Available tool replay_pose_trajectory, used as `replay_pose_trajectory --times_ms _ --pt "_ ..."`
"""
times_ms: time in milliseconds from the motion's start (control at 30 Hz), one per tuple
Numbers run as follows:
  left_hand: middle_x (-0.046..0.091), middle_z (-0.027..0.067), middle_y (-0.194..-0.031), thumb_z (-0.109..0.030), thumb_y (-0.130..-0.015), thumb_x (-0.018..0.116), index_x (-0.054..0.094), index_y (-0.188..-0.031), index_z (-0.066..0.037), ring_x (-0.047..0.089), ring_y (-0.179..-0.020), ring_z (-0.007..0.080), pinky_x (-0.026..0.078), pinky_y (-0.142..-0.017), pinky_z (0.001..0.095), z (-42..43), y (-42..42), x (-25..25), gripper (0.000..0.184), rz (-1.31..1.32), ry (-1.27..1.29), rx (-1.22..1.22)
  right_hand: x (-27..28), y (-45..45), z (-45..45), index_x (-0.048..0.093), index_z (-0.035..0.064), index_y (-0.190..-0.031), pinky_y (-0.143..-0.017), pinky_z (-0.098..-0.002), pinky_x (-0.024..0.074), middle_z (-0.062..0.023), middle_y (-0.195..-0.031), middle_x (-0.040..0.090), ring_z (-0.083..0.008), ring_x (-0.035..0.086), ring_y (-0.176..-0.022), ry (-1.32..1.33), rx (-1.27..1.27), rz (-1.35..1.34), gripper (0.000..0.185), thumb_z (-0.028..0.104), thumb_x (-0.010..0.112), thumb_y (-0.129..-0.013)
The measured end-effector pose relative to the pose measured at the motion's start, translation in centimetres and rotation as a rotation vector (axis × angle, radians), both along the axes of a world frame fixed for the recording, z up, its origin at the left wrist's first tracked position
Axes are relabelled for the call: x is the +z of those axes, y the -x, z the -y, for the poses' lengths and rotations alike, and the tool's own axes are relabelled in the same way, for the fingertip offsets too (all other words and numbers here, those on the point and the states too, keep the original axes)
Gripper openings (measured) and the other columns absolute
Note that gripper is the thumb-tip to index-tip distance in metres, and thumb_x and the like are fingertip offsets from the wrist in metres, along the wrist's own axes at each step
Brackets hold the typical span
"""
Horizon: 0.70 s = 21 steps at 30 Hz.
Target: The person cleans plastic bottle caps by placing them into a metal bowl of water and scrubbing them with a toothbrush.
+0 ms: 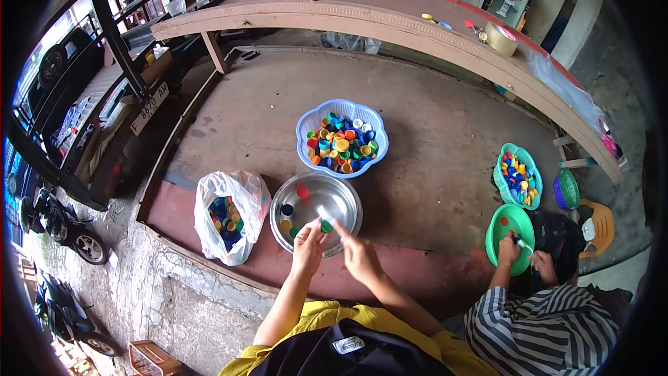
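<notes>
Over the near edge of a metal bowl (pixel 353 202), my left hand (pixel 307 245) is closed in a pinch around something too small to make out, with a green cap (pixel 326 225) at its fingertips. Close beside it, my right hand (pixel 358 254) is closed, and a whitish object shows by its fingers. Red, dark, yellow and green caps lie inside the bowl. Behind the bowl stands a blue basket (pixel 304 147) full of coloured caps. To the left, a white plastic bag (pixel 252 198) sits open with more caps inside.
At the right, a co-worker in a striped sleeve (pixel 497 310) works over a green bowl (pixel 492 233). A teal basket (pixel 502 174) of caps stands behind it. A raised wooden beam (pixel 390 19) crosses the far side, with a tape roll (pixel 501 40) beyond.
</notes>
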State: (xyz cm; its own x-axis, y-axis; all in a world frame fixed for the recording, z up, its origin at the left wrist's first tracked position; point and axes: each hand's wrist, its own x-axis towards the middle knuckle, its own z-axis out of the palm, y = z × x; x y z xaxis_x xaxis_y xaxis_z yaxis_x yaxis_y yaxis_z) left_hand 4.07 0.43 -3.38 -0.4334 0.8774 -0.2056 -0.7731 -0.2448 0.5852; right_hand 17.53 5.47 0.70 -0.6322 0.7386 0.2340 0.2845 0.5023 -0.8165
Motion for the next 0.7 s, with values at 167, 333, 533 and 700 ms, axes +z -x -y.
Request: replay_pose_trajectory --times_ms 167,333,533,700 --pt "0.063 0.0061 -0.096 -0.007 -0.091 0.048 0.057 -0.102 -0.001 0.061 -0.090 0.0157 0.050 -0.087 0.0331 -0.2 0.3 0.2 0.015 0.050 0.021 0.054 1.0 -0.6 -0.1 0.043 0.0108 -0.132 -0.066 -0.0383 0.0494 -0.0240 -0.100 0.059 -0.0352 0.063 -0.080 -0.123 -0.032 -0.098 0.050 -0.002 0.046 -0.084" --pt "0.062 0.0087 -0.101 -0.010 -0.093 0.047 0.054 -0.109 0.001 0.061 -0.093 0.0173 0.050 -0.087 0.0320 -0.2 0.2 0.3 0.021 0.159 0.060 -0.014 -1.2 -0.2 -0.3 0.041 0.0212 -0.134 -0.051 -0.0384 0.0474 -0.0115 -0.067 0.056 -0.0274 0.057 -0.057 -0.214 -0.124 -0.047 0.062 -0.001 0.052 -0.077" --pt "0.061 0.0094 -0.103 -0.010 -0.093 0.047 0.052 -0.111 0.002 0.061 -0.095 0.0180 0.049 -0.087 0.0299 -0.1 0.7 0.7 0.022 0.121 0.067 -0.015 -1.4 -0.7 0.5 0.045 0.0174 -0.131 -0.054 -0.0374 0.0468 -0.0130 -0.069 0.057 -0.0274 0.058 -0.059 -0.169 -0.115 0.054 0.055 -0.001 0.051 -0.080" --pt "0.061 0.0076 -0.102 -0.009 -0.092 0.048 0.053 -0.110 0.001 0.060 -0.096 0.0160 0.049 -0.088 0.0279 -0.3 0.9 0.3 0.021 0.130 0.056 0.002 -0.7 -1.6 0.6 0.042 0.0210 -0.133 -0.054 -0.0391 0.0471 -0.0141 -0.068 0.057 -0.0294 0.056 -0.057 -0.283 -0.015 0.122 0.059 0.000 0.053 -0.079"
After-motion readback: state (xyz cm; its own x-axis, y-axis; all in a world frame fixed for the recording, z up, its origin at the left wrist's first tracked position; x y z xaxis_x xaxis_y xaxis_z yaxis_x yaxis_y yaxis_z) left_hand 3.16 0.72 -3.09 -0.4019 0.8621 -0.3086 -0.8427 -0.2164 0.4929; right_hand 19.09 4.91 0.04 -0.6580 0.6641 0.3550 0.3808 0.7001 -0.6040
